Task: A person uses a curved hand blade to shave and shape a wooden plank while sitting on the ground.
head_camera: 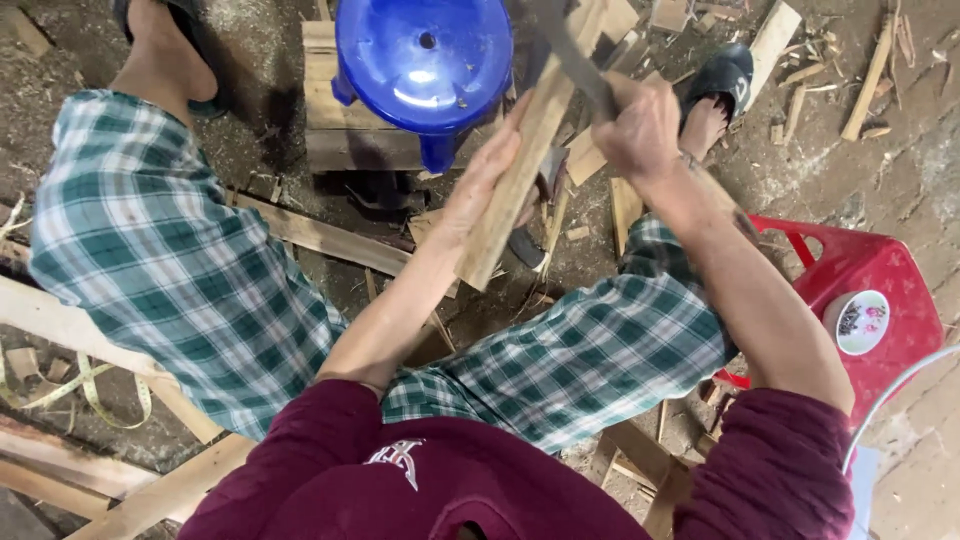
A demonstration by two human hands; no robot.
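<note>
The left hand [480, 180] holds a long wooden slat [525, 150] upright and tilted, its fingers pressed flat along the slat's side. The right hand [640, 130] has its fingers clenched round the handle of a dark blade [575, 55] that meets the slat near its top. Just behind stands a blue plastic stool [425, 60] (a red stool [880, 290] sits at the right). Wood offcuts [870, 80] litter the dirt floor [900, 180].

Round white floral label [861, 322], red stool [895, 290]
</note>
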